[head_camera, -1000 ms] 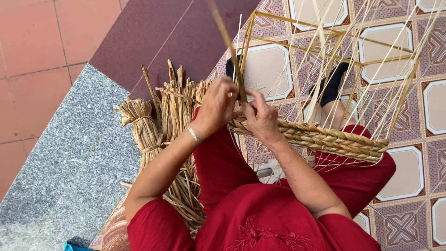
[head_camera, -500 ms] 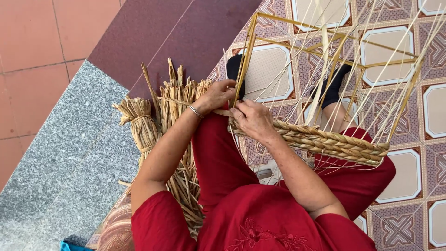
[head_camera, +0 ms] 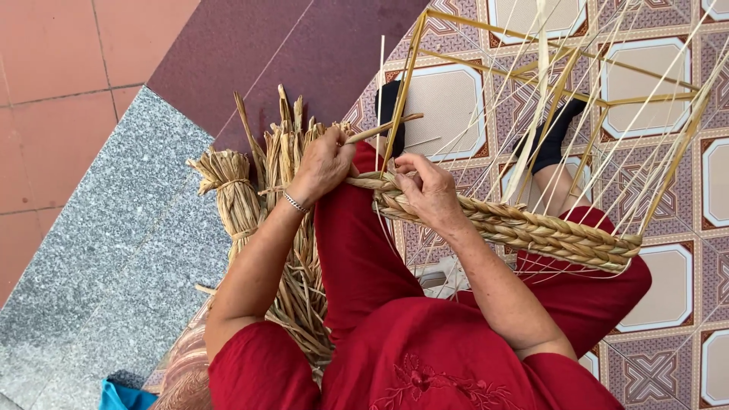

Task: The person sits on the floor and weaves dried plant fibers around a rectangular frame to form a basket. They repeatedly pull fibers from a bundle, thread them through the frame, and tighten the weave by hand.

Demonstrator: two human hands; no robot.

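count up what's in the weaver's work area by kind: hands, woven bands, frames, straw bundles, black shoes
hands: 2, left hand and right hand, both on the woven band
woven band: 1
frame: 1
straw bundles: 1 heap; separate bundles can't be told
black shoes: 2
total: 7

Bright, even daylight with soft, faint shadows and no glare. The picture is sharp around the left hand [head_camera: 323,163] and right hand [head_camera: 429,190], slightly stretched toward the edges.
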